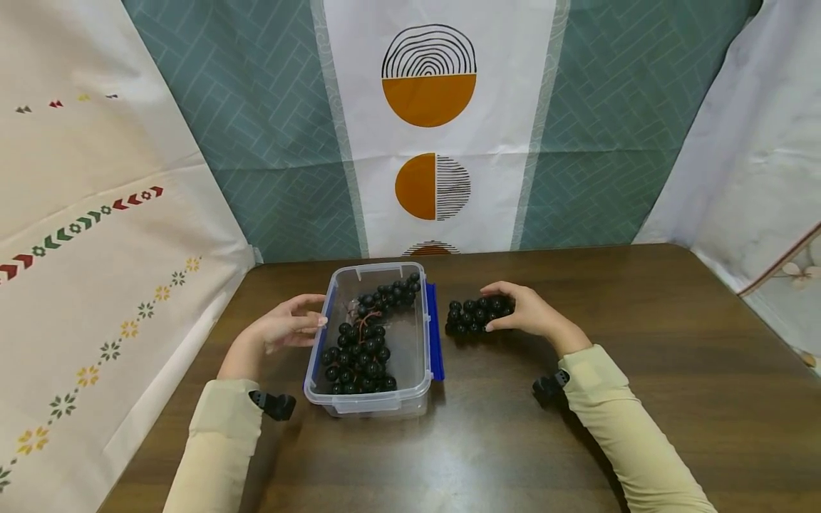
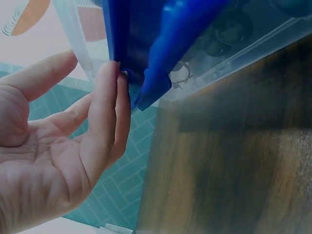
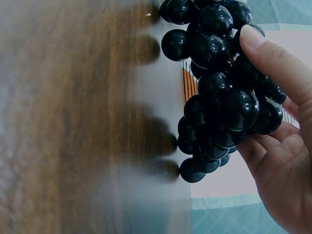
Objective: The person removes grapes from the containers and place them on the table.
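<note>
My left hand (image 1: 291, 326) is at the left side of a clear plastic box (image 1: 385, 405), its fingers touching a blue side flap (image 2: 168, 58) and its thumb by the rim. Two bunches of dark grapes lie in the box: a larger bunch (image 1: 359, 362) at the near end and a smaller bunch (image 1: 393, 293) toward the far right corner. To the right of the box, my right hand (image 1: 529, 313) grips a third bunch of dark grapes (image 3: 219, 92) between thumb and fingers. In the right wrist view its lower grapes are close over the table.
The brown wooden table (image 1: 500, 442) reaches back to a patterned cloth (image 1: 276, 142) hung behind it. Another blue flap (image 1: 435, 331) sticks out along the box's right side, between the box and the held bunch. Pale cloths hang at both sides.
</note>
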`<action>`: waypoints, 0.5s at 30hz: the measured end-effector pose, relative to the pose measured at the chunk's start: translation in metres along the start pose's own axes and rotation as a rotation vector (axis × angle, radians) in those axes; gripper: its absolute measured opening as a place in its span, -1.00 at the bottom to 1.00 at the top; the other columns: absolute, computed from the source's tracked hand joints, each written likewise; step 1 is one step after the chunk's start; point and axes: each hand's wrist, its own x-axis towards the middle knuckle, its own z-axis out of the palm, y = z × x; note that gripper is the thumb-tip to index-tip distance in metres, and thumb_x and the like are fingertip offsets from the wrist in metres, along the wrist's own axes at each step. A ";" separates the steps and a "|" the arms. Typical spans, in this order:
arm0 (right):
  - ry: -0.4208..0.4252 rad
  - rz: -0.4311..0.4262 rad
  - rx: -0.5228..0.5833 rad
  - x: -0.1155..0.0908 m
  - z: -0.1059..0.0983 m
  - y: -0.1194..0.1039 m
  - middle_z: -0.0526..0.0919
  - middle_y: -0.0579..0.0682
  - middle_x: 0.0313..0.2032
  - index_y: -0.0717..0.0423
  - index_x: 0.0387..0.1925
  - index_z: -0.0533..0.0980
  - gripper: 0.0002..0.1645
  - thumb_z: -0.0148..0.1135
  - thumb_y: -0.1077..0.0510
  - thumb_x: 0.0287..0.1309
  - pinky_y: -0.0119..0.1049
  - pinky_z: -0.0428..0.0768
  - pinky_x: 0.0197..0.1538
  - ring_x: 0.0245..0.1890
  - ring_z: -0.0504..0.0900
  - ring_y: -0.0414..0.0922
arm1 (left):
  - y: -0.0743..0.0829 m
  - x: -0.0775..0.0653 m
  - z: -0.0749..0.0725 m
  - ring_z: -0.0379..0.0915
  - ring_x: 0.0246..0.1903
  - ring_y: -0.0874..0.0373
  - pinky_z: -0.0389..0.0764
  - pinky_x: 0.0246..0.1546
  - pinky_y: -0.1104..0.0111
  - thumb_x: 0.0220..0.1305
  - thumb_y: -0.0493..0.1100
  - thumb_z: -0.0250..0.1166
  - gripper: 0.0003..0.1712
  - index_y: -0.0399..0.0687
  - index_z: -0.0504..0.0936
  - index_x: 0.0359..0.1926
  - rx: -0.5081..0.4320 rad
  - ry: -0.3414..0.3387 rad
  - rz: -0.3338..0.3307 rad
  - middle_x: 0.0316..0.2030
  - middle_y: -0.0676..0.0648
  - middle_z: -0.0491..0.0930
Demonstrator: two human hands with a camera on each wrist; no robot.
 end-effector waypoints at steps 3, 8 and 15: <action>-0.011 -0.008 -0.027 -0.001 0.000 -0.002 0.50 0.20 0.14 0.29 0.21 0.37 -0.19 0.50 0.18 -0.10 0.15 0.31 0.23 0.18 0.40 0.16 | -0.004 0.001 -0.001 0.47 -0.04 0.10 0.58 -0.02 0.18 0.33 -0.17 0.19 -0.19 -0.11 -0.03 0.46 -0.009 -0.003 0.002 0.20 -0.34 0.25; -0.018 -0.004 -0.028 -0.002 -0.002 -0.001 0.49 0.21 0.14 0.29 0.20 0.37 -0.18 0.51 0.18 -0.12 0.18 0.29 0.23 0.18 0.40 0.17 | -0.006 0.004 0.000 0.45 0.00 0.05 0.56 0.00 0.15 0.34 -0.16 0.18 -0.19 -0.12 -0.04 0.46 -0.017 -0.020 0.024 0.23 -0.37 0.22; -0.018 -0.011 0.028 -0.004 -0.006 0.006 0.50 0.27 0.12 0.33 0.18 0.37 -0.21 0.49 0.18 -0.10 0.13 0.36 0.20 0.13 0.45 0.18 | -0.002 0.001 -0.002 0.46 0.03 -0.03 0.56 0.00 0.10 0.33 -0.18 0.19 -0.20 -0.19 -0.02 0.44 0.030 -0.030 0.045 0.15 -0.39 0.29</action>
